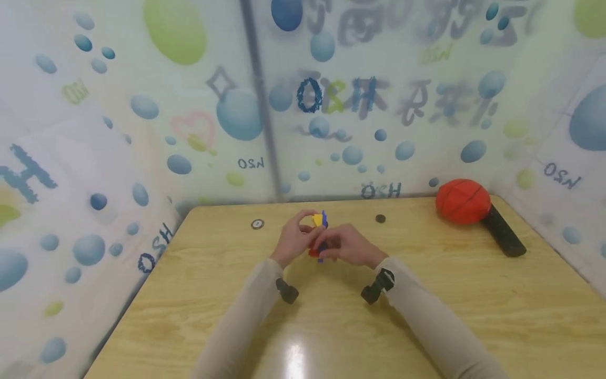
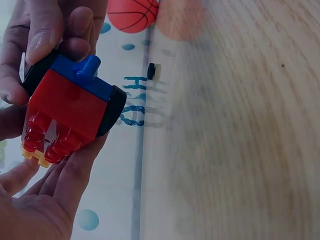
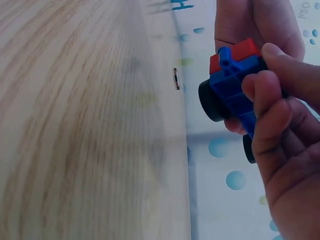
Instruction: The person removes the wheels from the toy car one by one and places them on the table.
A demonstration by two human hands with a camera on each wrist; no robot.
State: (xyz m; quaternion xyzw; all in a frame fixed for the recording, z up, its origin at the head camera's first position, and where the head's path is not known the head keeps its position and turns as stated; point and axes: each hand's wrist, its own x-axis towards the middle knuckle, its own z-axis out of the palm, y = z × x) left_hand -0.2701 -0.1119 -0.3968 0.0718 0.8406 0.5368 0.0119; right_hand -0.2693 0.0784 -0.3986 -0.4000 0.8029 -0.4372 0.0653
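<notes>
Toy block vehicle (image 2: 70, 107) was held above the worktop (image 1: 426, 295) near its far middle, clear of the surface, with both hands closed round it. It was built of a red block, a blue block carrying a stud, yellow pieces at one end and black wheels. Left hand (image 1: 295, 237) cradled it from beneath, fingers curled up under the red block. Right hand (image 1: 347, 247) pinched the blue block from the other side, thumb and fingertips set close to one wheel.

Two loose black wheels (image 1: 257, 224) lay well apart from the hands on the far part of the worktop; an orange ball (image 1: 463, 201) sat at the far right corner beside a dark block (image 1: 504, 231).

Judgement: the work in hand appeared to be fitting or seating parts. The cradling hand should hold steady while the other presses squarely, fingers clear of the wheels.
</notes>
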